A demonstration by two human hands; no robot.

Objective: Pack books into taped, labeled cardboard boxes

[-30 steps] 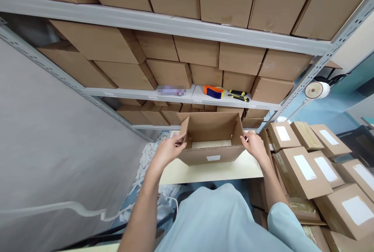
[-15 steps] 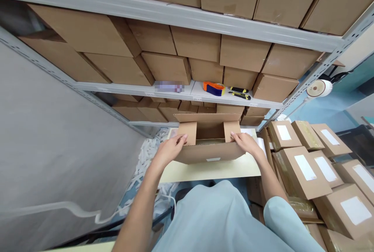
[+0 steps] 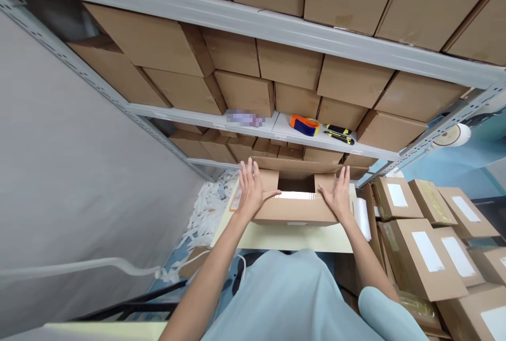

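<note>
A cardboard box (image 3: 296, 212) sits on the pale yellow tabletop (image 3: 272, 238) in front of me. Its two side flaps are folded inward, and the far flap (image 3: 300, 164) stands up at the back. Between the side flaps a dark gap shows the inside. My left hand (image 3: 252, 187) lies at the left end of the box, fingers stretched out and thumb pointing right along the near edge. At the right end my right hand (image 3: 337, 193) rests with straight fingers pointing away and the thumb angled inward. Neither hand grips anything.
Shelves packed with cardboard boxes (image 3: 158, 40) rise beyond the table. An orange and blue tape dispenser (image 3: 304, 125) and yellow-black utility knives (image 3: 339, 136) lie on one shelf. Labelled boxes (image 3: 429, 256) are stacked at right, by a white roll (image 3: 361, 218). White packing scraps (image 3: 205, 206) lie at left.
Both hands have let go of the side flaps and spread their fingers at the box's ends. The near top edge now reaches further over the opening. My view has shifted left.
</note>
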